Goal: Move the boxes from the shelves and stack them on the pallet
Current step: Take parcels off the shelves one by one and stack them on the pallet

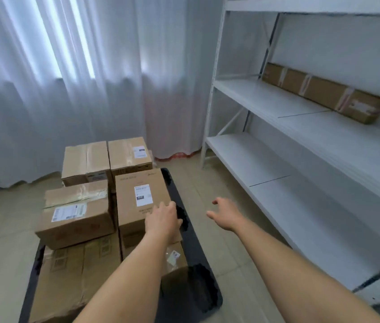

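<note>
Several brown cardboard boxes are stacked on a black pallet (198,283) on the floor at lower left. My left hand (162,219) rests with relaxed fingers on the near right corner of the top right box (137,194), which bears a white label. To the right of that box my right hand (225,214) hovers over the floor, fingers spread, holding nothing. One long flat cardboard box (324,92) lies at the back of the middle shelf of the white rack (266,106) on the right.
White curtains hang behind the pallet. A strip of tiled floor (219,194) runs between the pallet and the rack. The rack's lower shelf (254,159) holds nothing in view. A dark-edged object lies at the lower right.
</note>
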